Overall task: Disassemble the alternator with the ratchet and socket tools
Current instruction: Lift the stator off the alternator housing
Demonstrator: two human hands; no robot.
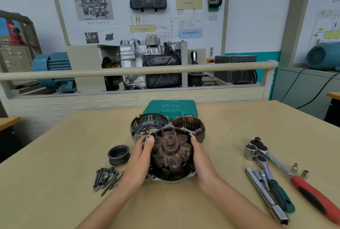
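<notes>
gripping the front housing [172,178] from both sides, left hand [140,157] and right hand [199,157] curled round its rim; rotor [170,150] shaft pointing straight up between them.

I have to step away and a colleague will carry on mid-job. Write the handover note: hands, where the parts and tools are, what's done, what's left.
Left hand and right hand grip opposite sides of the front housing, rusty rotor still seated in it, shaft up.
Already off: rear housing and stator behind it, pulley on the left, bolts in front of the pulley.
Tools on the right: red-handled ratchet, green-handled ratchet, extension bar, large socket, two small sockets. Green tool case closed at the back.
Left: separate the rotor from the front housing.
</notes>
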